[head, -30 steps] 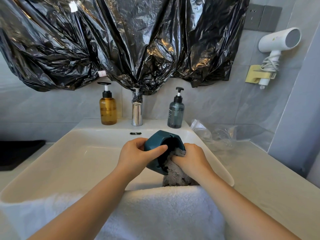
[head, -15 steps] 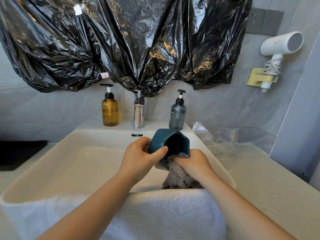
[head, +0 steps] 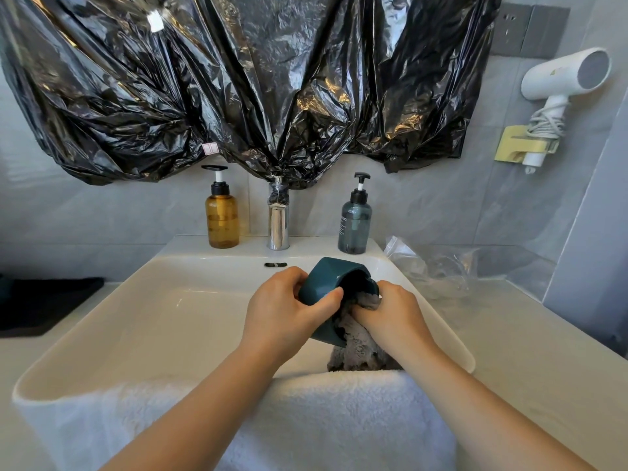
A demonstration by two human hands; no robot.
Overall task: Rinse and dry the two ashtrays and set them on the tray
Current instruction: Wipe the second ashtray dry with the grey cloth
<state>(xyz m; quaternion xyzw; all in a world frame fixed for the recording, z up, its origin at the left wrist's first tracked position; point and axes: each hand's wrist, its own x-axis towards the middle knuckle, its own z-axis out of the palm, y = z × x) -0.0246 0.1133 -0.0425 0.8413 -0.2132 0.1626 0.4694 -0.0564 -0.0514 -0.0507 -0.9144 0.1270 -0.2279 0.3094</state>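
**Evidently Drying: One Ashtray Above the Sink**

Evidently the rinse was done, since no water ran into the sink (head: 170, 300). Above its right half, the left hand (head: 285, 311) gripped the teal ashtray (head: 326, 280), thumb and curled fingers clamped on its outer wall. The right hand (head: 394, 314) pinched a grey cloth (head: 356, 348) bunched into the bowl. Wiping looked unfinished, and the move to the tray remained (a dark slab (head: 34, 307) left of the sink may be it). No second ashtray showed, so its progress could not be judged.
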